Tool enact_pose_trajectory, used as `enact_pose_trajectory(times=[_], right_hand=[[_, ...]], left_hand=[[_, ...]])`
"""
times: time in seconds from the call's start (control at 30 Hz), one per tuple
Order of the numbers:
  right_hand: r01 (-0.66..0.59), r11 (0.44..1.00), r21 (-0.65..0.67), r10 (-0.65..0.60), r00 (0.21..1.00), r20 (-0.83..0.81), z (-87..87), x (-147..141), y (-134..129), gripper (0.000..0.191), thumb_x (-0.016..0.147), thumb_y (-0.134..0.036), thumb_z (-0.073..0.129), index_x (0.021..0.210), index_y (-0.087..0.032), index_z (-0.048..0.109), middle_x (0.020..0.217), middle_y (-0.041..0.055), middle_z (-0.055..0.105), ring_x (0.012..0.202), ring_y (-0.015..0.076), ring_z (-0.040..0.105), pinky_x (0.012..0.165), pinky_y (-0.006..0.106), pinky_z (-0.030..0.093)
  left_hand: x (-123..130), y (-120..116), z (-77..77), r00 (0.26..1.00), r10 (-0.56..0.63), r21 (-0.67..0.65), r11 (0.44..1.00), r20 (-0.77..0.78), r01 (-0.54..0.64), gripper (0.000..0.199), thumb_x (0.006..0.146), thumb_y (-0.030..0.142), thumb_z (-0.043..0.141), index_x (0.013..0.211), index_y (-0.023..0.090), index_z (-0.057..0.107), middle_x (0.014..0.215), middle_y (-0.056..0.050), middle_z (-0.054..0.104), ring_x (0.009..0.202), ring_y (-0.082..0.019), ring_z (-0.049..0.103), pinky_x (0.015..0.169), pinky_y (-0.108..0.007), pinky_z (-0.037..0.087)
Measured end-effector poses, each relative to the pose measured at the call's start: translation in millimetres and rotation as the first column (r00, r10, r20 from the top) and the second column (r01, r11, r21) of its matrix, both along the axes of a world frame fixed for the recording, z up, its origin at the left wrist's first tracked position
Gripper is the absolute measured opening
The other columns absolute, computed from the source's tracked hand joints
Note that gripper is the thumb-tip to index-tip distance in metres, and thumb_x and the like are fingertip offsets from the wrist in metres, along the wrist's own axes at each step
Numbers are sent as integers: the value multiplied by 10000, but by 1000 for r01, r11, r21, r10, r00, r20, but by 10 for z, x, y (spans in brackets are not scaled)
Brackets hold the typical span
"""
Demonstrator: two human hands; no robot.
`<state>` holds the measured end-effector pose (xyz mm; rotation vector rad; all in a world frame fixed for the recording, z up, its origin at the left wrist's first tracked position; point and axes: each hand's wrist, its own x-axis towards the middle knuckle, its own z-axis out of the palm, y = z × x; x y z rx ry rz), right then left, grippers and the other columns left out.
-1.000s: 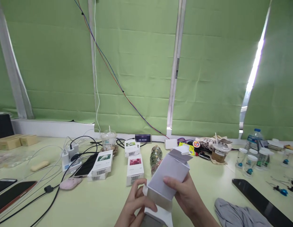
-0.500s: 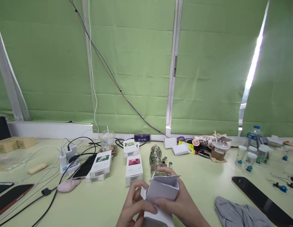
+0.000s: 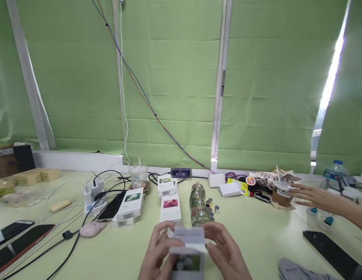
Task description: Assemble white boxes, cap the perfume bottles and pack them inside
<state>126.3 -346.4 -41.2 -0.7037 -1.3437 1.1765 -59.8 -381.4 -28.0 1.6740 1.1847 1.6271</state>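
Observation:
In front of me, low in the view, is a small white cardboard box [image 3: 187, 272] with a dark green picture on its face. Its top flap [image 3: 188, 234] stands up, open. My left hand [image 3: 160, 249] grips the box from the left, fingers curled over its upper edge. At the box's right side my right hand [image 3: 224, 252] has its thumb and forefinger at the flap's edge. Behind the box stand several stacked glass jars [image 3: 197, 202] with gold tops, beside scattered coin-like discs [image 3: 210, 210]. A box with a pink picture [image 3: 170, 208] lies just left of the jars.
Another person's hand [image 3: 315, 197] reaches in from the right to an iced-drink cup [image 3: 282, 192]. More white boxes [image 3: 130, 204] lie at the left, near cables and a power strip [image 3: 95, 204]. A black phone [image 3: 329, 251] and grey cloth [image 3: 297, 270] lie right.
The box has turned so that its pictured face shows, and my right hand has shifted to its right edge. Another person's hand has come in from the right. The view has swung slightly left.

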Motion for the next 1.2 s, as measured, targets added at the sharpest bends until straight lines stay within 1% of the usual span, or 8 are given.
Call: enact_pose_trajectory(times=[0.13, 0.27, 0.4, 0.6, 0.73, 0.93, 1.1, 1.2], right_hand=[[19, 994, -105, -16, 999, 33, -28, 57, 5, 475, 750, -667, 600, 956, -241, 642, 984, 85, 703, 906, 239, 644, 741, 308, 498], [-53, 991, -126, 69, 990, 126, -137, 132, 58, 476, 721, -660, 636, 867, -207, 646, 844, 70, 687, 808, 215, 628, 700, 296, 472], [-111, 988, -111, 129, 977, 171, -180, 265, 129, 486, 709, -651, 651, 847, -186, 640, 810, 66, 669, 752, 194, 610, 678, 290, 465], [-94, 990, -107, 123, 944, 307, 87, 594, 297, 328, 778, -492, 651, 851, -173, 619, 769, 33, 654, 723, 165, 633, 638, 255, 464], [78, 991, -108, -19, 884, 467, 132, 822, 776, 234, 770, -411, 626, 799, -181, 597, 731, 15, 652, 655, 166, 663, 541, 231, 464], [585, 771, -252, -316, 695, 646, -134, 1083, 1791, 301, 800, -352, 584, 1049, -193, 527, 893, 87, 691, 602, 187, 674, 399, 222, 461], [719, 558, -414, -403, 671, 623, -273, 1132, 2304, 628, 827, -474, 539, 1309, -140, 312, 1084, 221, 659, 673, 240, 713, 396, 276, 527], [746, 463, -479, -428, 662, 616, -284, 1113, 2491, 784, 779, -506, 611, 1332, -64, 276, 977, 258, 692, 714, 305, 723, 440, 325, 549]], left_hand=[[-336, 323, 224, 979, 204, -89, 975, 1, -203, 372, 822, 504, 567, 1057, 228, 647, 1263, -105, 479, 1113, -281, 561, 712, -263, 560], [-663, 914, 389, 813, 412, 48, 901, -411, -431, 391, 894, 405, 395, 1157, 178, 575, 1143, -123, 542, 1099, -245, 574, 897, -339, 511], [-764, 1326, 414, 712, 422, 32, 871, -562, -491, 353, 877, 329, 394, 1087, 137, 605, 977, -110, 543, 967, -275, 606, 834, -410, 522], [-718, 1407, 319, 567, 418, 31, 823, -709, -567, 418, 907, 384, 348, 1186, 159, 563, 1089, -145, 452, 747, -267, 635, 705, -434, 504], [-700, 1422, 307, 501, 428, 55, 799, -752, -599, 383, 918, 371, 318, 1158, 175, 544, 1083, -139, 441, 729, -262, 636, 675, -410, 495], [-850, 1327, 441, 428, 498, 136, 756, -754, -641, 425, 911, 410, 332, 1201, 139, 484, 1168, -173, 431, 940, -307, 612, 741, -392, 497], [-1316, 1130, 400, 48, 503, 278, 552, -863, -786, 516, 885, 443, 362, 1227, 90, 521, 1140, -232, 521, 1059, -429, 546, 776, -485, 472], [-1613, 1087, 237, 197, 441, 78, 533, -876, -843, 563, 806, 506, 439, 1083, 38, 586, 1000, -275, 613, 993, -491, 581, 779, -580, 440]])
